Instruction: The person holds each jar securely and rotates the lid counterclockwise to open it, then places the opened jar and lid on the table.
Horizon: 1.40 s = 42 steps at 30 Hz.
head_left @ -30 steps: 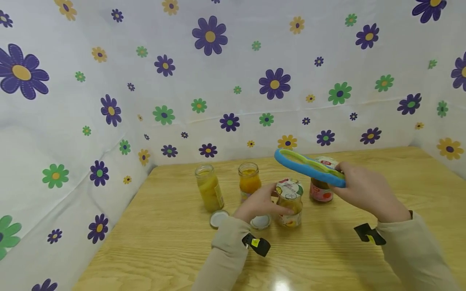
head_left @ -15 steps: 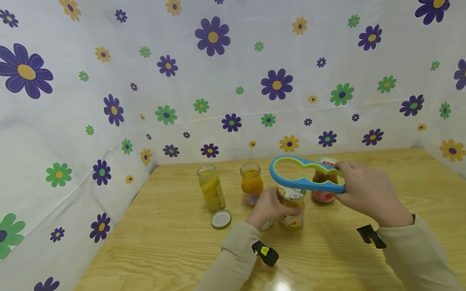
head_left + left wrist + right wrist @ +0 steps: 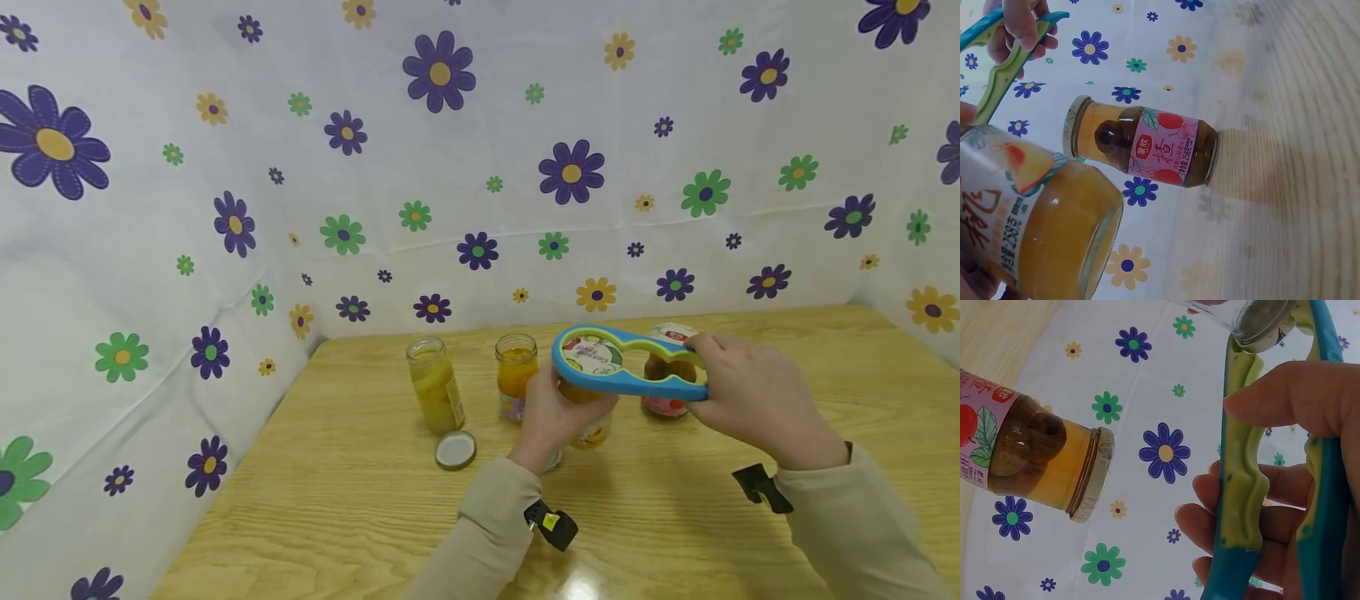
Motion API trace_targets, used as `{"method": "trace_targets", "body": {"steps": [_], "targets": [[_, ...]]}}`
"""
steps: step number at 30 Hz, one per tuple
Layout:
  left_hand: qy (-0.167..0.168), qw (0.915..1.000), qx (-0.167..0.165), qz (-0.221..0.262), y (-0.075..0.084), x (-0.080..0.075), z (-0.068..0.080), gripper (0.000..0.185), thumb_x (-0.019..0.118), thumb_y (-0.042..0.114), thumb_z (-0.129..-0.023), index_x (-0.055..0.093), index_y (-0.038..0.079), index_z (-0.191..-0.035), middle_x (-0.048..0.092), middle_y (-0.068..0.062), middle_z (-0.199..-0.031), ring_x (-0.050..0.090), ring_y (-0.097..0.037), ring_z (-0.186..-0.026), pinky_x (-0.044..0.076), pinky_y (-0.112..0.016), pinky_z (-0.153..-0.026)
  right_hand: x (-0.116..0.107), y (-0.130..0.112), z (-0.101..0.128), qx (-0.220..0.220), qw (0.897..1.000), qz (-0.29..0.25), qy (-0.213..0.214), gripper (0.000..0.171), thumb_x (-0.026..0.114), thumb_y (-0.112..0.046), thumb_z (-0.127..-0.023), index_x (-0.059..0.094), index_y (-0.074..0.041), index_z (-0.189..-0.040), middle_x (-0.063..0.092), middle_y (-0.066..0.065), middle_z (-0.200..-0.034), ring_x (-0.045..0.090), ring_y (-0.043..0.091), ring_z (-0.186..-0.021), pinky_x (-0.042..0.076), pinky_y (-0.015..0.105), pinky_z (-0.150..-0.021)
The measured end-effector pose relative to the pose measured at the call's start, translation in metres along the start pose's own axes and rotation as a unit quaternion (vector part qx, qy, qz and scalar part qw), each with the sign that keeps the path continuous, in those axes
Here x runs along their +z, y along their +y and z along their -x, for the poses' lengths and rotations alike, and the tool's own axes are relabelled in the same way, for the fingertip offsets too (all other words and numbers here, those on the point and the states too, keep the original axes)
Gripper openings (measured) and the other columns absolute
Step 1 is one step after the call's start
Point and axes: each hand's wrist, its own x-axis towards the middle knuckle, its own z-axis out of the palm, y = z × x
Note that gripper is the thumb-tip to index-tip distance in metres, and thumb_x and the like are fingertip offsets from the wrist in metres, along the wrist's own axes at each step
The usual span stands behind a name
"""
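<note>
My left hand (image 3: 551, 417) grips a jar of peaches (image 3: 1066, 237) round its side, lifted off the table. The jar's printed lid (image 3: 592, 357) shows through the largest loop of a blue and green multi-size jar opener (image 3: 622, 383). My right hand (image 3: 757, 400) holds that opener by its other end, fingers wrapped round both arms in the right wrist view. Behind the opener stands a closed jar of dark fruit with a pink label (image 3: 1166, 147), partly covered in the head view.
Two lidless jars stand at the back left: a tall yellow one (image 3: 437, 396) and a shorter orange one (image 3: 516, 375). A loose lid (image 3: 455, 450) lies in front of them; another lid (image 3: 553, 460) is mostly hidden behind my left hand. A flowered cloth (image 3: 480, 167) hangs behind the table.
My left hand has raised the peach jar from the table, up to the opener. The opener has turned flatter and its loop now surrounds the jar's lid in the head view.
</note>
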Motion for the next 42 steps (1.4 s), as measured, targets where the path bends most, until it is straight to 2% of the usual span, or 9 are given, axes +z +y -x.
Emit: {"method": "trace_targets", "body": {"steps": [6,12,19,23,29,32,36,40,42], "targets": [[0.026,0.9979,0.057,0.017,0.012,0.000,0.004,0.054,0.074,0.004,-0.067,0.050,0.008,-0.115,0.056,-0.001,-0.107,0.052,-0.013,-0.098,0.044,-0.029,-0.084,0.000,-0.002,0.001,-0.002,1.000,-0.003,0.004,0.051,0.075,-0.026,-0.064,0.055,0.004,-0.100,0.055,0.006,-0.072,0.042,0.014,-0.050,0.035,0.026,-0.041],[0.056,0.9962,0.067,0.001,-0.005,0.005,-0.001,0.058,0.077,0.010,-0.064,0.051,0.013,-0.115,0.056,0.005,-0.105,0.052,-0.010,-0.097,0.044,-0.027,-0.083,0.000,-0.004,0.000,-0.008,1.000,-0.001,0.014,0.042,0.072,-0.023,-0.065,0.056,0.003,-0.095,0.051,0.003,-0.067,0.039,0.013,-0.049,0.032,0.025,-0.040],[0.057,0.9961,0.067,-0.002,-0.006,0.005,-0.001,0.057,0.077,0.013,-0.065,0.049,0.013,-0.115,0.055,0.007,-0.105,0.051,-0.009,-0.097,0.045,-0.026,-0.082,0.000,-0.006,0.000,-0.005,1.000,0.005,0.016,0.040,0.074,-0.022,-0.062,0.055,0.002,-0.087,0.051,0.004,-0.065,0.040,0.013,-0.048,0.032,0.025,-0.039],[0.059,0.9956,0.071,-0.015,-0.004,0.005,-0.001,0.058,0.078,0.013,-0.063,0.050,0.013,-0.114,0.056,0.005,-0.104,0.052,-0.009,-0.095,0.044,-0.026,-0.083,0.002,-0.005,0.001,-0.018,0.998,0.033,0.051,0.029,0.069,-0.016,-0.057,0.050,-0.003,-0.074,0.039,-0.002,-0.053,0.033,0.011,-0.042,0.024,0.023,-0.035],[0.047,0.9950,0.087,-0.010,0.003,0.006,-0.001,0.056,0.076,0.008,-0.061,0.054,0.010,-0.113,0.062,0.001,-0.101,0.057,-0.008,-0.091,0.046,-0.024,-0.080,0.005,-0.001,0.002,-0.067,0.985,0.076,0.142,0.029,0.065,-0.017,-0.050,0.051,-0.001,-0.069,0.027,-0.005,-0.047,0.024,0.010,-0.037,0.019,0.024,-0.033],[0.039,0.9950,0.091,-0.007,0.004,0.007,-0.001,0.053,0.075,0.008,-0.062,0.055,0.009,-0.112,0.063,-0.001,-0.098,0.058,-0.007,-0.089,0.047,-0.023,-0.077,0.005,0.000,0.002,-0.082,0.981,0.079,0.160,0.027,0.064,-0.017,-0.049,0.047,-0.003,-0.065,0.026,-0.005,-0.047,0.022,0.009,-0.037,0.018,0.024,-0.033],[0.027,0.9961,0.084,-0.006,0.006,0.005,-0.001,0.052,0.074,0.007,-0.062,0.056,0.007,-0.111,0.064,-0.003,-0.097,0.059,-0.008,-0.088,0.048,-0.023,-0.076,0.004,-0.001,0.003,-0.089,0.980,0.080,0.158,0.025,0.064,-0.014,-0.049,0.045,-0.004,-0.062,0.026,-0.005,-0.048,0.021,0.009,-0.037,0.017,0.024,-0.033],[-0.015,0.9971,0.036,0.066,0.007,0.003,-0.003,0.051,0.071,0.007,-0.064,0.055,0.006,-0.113,0.063,-0.005,-0.100,0.058,-0.009,-0.090,0.048,-0.025,-0.078,0.004,-0.002,0.003,-0.100,0.978,0.086,0.159,0.022,0.062,-0.012,-0.049,0.043,-0.005,-0.059,0.024,-0.004,-0.047,0.020,0.009,-0.037,0.015,0.023,-0.034],[-0.039,0.9899,-0.005,0.136,0.008,0.003,-0.004,0.050,0.067,0.008,-0.067,0.054,0.006,-0.115,0.062,-0.005,-0.103,0.057,-0.010,-0.092,0.047,-0.027,-0.080,0.003,-0.002,0.003,-0.105,0.978,0.086,0.160,0.022,0.062,-0.011,-0.049,0.042,-0.006,-0.058,0.023,-0.005,-0.047,0.019,0.009,-0.037,0.014,0.023,-0.035]]}}
